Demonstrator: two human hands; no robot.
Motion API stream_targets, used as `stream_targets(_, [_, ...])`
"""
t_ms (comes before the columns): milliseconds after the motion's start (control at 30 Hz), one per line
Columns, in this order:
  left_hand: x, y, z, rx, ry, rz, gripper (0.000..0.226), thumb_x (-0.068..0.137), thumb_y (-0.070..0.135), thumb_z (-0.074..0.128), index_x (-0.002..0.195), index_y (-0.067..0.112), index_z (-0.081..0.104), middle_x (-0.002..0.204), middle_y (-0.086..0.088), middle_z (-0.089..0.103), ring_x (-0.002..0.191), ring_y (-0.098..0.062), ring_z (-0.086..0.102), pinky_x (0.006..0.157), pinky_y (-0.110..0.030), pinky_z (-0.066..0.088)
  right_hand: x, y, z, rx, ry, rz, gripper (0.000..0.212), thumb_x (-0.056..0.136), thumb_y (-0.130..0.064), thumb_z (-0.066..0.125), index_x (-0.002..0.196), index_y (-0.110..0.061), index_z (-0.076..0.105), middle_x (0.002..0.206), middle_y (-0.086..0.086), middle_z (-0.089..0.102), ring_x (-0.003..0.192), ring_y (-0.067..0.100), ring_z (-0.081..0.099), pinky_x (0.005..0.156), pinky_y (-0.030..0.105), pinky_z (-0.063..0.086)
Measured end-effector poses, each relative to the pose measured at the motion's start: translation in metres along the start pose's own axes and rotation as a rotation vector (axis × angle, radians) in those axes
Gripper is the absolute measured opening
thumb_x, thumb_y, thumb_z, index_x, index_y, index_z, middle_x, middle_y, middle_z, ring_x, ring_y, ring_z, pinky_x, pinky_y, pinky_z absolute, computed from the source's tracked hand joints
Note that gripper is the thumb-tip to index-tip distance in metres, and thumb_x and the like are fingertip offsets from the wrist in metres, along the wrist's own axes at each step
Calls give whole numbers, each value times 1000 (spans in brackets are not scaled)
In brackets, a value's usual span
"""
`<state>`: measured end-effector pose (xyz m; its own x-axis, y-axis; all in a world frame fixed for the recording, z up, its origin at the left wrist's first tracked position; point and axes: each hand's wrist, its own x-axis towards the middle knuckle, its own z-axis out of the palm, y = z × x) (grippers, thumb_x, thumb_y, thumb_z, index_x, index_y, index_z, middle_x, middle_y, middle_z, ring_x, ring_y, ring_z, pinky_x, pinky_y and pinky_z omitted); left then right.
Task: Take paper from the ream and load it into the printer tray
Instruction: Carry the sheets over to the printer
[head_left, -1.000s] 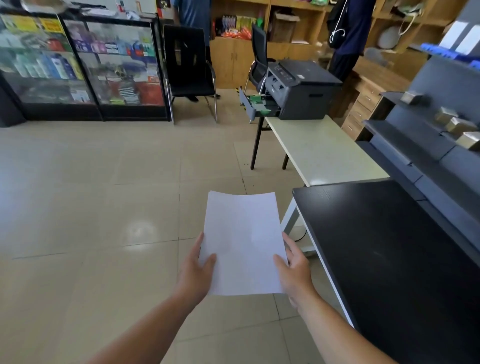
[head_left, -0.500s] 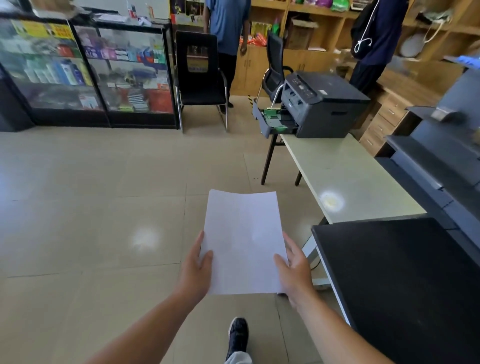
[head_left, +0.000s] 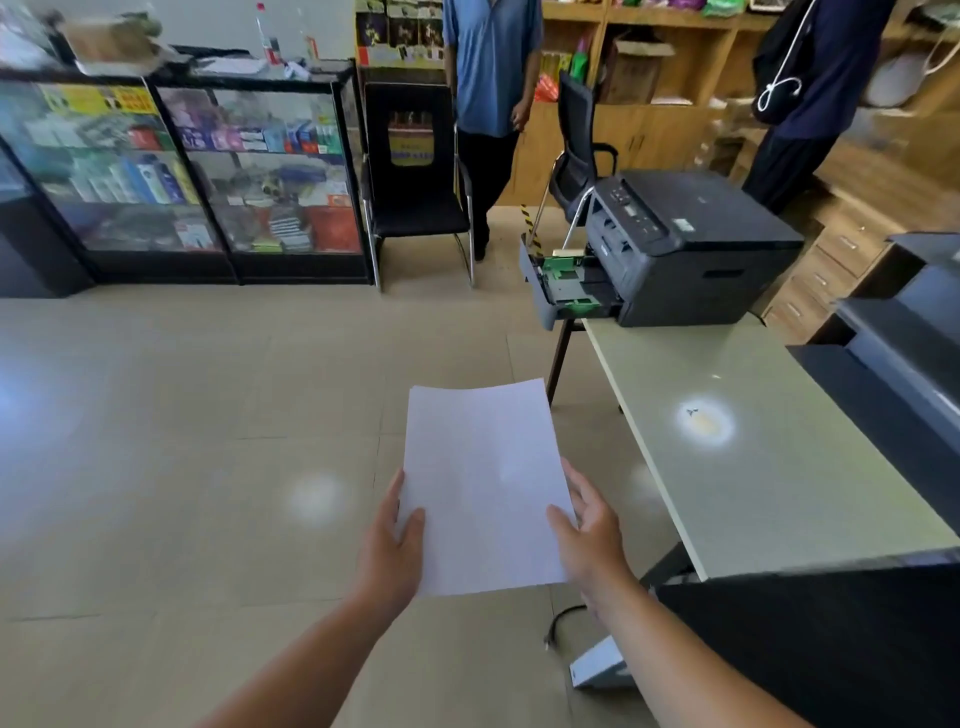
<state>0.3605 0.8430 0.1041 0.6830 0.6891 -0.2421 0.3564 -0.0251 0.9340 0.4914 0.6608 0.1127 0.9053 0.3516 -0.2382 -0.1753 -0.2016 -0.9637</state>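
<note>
Paper at lower centre of the frame, gripped at its near side edges by left hand and right hand, thumbs on top. Long axis points up-frame. Printer sits on the pale bench, upper right, well apart. Its tray hangs pulled out toward frame left (appears empty). Right hand is nearer. Sheet likely needs turning to match the tray.

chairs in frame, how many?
2. A black straight-backed chair with metal legs stands beside the glass display cabinet. A black mesh office chair stands behind the dark grey printer. Others may be hidden behind furniture.
</note>
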Motion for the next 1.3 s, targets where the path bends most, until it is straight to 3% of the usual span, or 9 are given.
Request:
stream_targets(133, [51,16,12,-11,23,-10,54,97,18,51,147,32,35,135,6,58,122,-14,55,106,-41,43,54,-11,5,6,-10,-2,59,94,2,51,144,-29,49,133,-9,67,118,6,65,101,35,54])
stream_targets(333, [134,36,19,-4,19,-4,54,98,15,48,149,29,33,132,5,57,116,-15,56,100,-36,44,135,-29,29,-8,-3,0,59,93,4,50,143,-28,50,127,-8,70,110,4,69,85,20,57])
stream_targets(633, [296,71,9,-7,11,-14,56,97,18,49,148,34,33,134,8,57,117,-14,56,100,-35,44,280,-69,91,-10,14,2,60,93,5,50,141,-32,51,136,-5,66,124,12,63,108,45,49])
stream_targets(800, [373,98,1,-14,-14,19,55,98,14,48,149,30,33,136,7,55,118,-11,53,96,-27,38,353,-87,122,5,22,-3,60,91,3,51,138,-35,53,139,-6,64,129,13,59,111,49,45])
stream_targets(1167, [510,129,15,-8,-19,-10,55,98,17,48,149,30,32,142,4,52,125,-13,50,108,-35,37,488,-114,154,23,-1,36,63,86,-14,55,122,-65,53,144,-10,58,136,17,52,113,53,41])
stream_targets(1300, [557,148,28,-11,-11,-21,55,99,16,47,149,31,31,139,7,51,119,-7,47,102,-27,35,539,-133,159,33,-15,23,62,91,-4,53,130,-51,53,138,-9,64,131,15,57,112,49,44])
